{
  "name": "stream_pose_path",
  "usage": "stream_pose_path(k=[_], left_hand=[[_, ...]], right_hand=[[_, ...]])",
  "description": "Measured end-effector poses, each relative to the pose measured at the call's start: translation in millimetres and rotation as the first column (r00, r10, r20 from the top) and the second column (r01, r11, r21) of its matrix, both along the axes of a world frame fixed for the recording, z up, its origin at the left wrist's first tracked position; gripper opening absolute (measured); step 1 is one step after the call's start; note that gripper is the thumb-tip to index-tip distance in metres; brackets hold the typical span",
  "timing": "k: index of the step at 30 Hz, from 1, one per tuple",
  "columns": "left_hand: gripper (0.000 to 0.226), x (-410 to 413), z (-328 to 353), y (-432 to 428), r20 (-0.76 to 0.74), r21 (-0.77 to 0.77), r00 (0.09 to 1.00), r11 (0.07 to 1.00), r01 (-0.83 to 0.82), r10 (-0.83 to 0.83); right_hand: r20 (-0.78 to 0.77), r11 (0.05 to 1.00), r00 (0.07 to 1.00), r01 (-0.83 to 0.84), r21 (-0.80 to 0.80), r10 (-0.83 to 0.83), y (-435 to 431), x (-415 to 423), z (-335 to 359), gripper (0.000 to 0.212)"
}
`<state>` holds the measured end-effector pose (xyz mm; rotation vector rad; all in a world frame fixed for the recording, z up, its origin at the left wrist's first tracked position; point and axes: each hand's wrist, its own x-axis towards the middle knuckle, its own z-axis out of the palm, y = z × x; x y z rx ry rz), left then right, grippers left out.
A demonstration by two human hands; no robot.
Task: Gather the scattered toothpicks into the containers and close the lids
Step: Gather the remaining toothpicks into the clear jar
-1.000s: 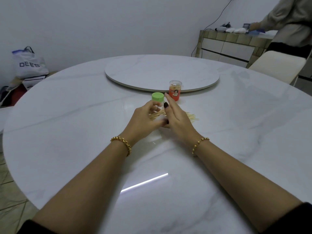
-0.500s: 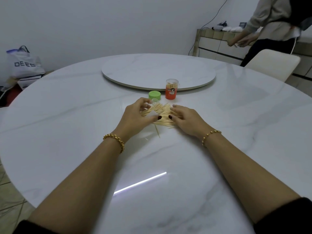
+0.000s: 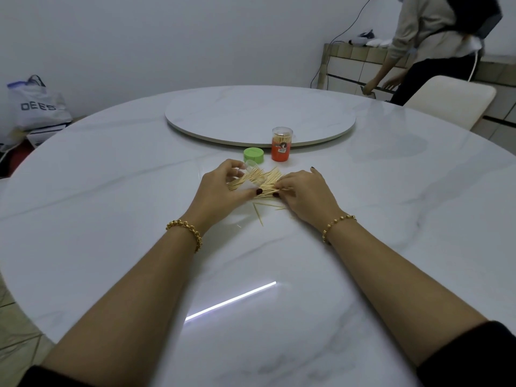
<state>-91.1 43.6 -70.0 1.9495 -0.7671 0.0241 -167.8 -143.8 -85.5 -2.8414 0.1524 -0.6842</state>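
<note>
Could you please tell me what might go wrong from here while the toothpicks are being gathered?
1. The clear container lies tipped in the left hand, so sticks that the right hand pushes in may well slide back out.
2. A few stray toothpicks lie nearer the person, apart from the toothpick pile, and could be overlooked.
3. The orange container and green lid stand just beyond the pile; a wide sweep might knock them.

A clear container [image 3: 255, 174] is being held on its side by the left hand [image 3: 223, 188] amid the toothpicks [image 3: 269, 182], which are being pinched by the right hand [image 3: 307, 191], close to the near edge of the turntable [image 3: 259, 113].
</note>
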Motion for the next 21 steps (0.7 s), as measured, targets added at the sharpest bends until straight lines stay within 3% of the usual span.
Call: stream_pose_path(k=[6, 15, 21], left_hand=[[0.049, -1, 2, 1, 0.003, 0.001, 1.0, 1.0, -0.004, 0.004], [0.05, -1, 3, 2, -0.016, -0.006, 1.0, 1.0, -0.006, 0.006], [0.049, -1, 3, 2, -0.024, -0.008, 1.0, 1.0, 0.002, -0.003]], right_hand=[[0.078, 0.999, 0.997, 0.009, -0.036, -0.006, -2, 3, -1, 0.019], [0.197, 0.991, 0.975, 0.085, 0.104, -0.105, -8, -2, 3, 0.018], [0.417, 0.983, 0.898, 0.078, 0.168, -0.143, -10, -4, 10, 0.019]])
